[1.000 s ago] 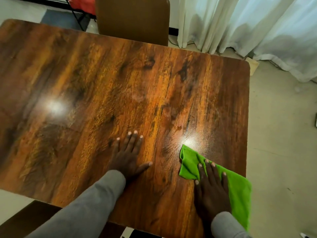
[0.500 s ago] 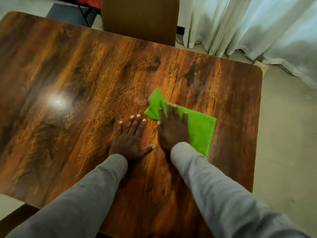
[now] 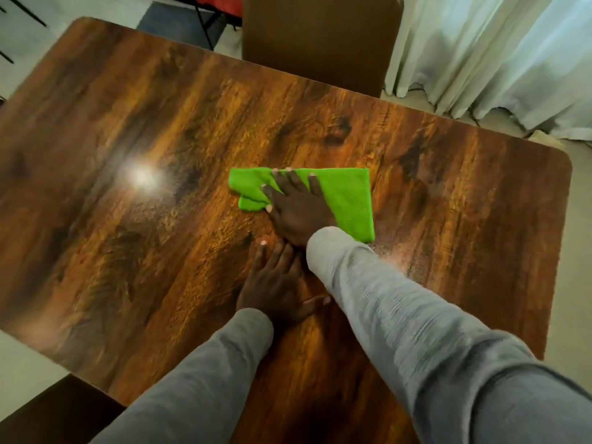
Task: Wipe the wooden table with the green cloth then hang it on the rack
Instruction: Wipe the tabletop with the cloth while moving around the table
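The green cloth [image 3: 347, 195] lies folded flat near the middle of the glossy wooden table [image 3: 160, 187]. My right hand [image 3: 296, 208] presses down on it with the fingers spread, the palm covering the cloth's near left part. My left hand [image 3: 277, 283] rests flat on the bare wood just in front of the cloth, fingers apart, partly under my right forearm. Both arms wear grey sleeves. No rack is clearly in view.
A brown chair back [image 3: 320, 43] stands at the table's far edge. White curtains [image 3: 496, 59] hang at the back right. Black metal legs and something red [image 3: 221, 1] show at the back. A dark seat [image 3: 48, 415] sits at the near left corner. Pale floor lies to the right.
My right hand has slid the cloth from the table's near right corner away from me and leftward to the middle. My left hand has stayed flat in place.
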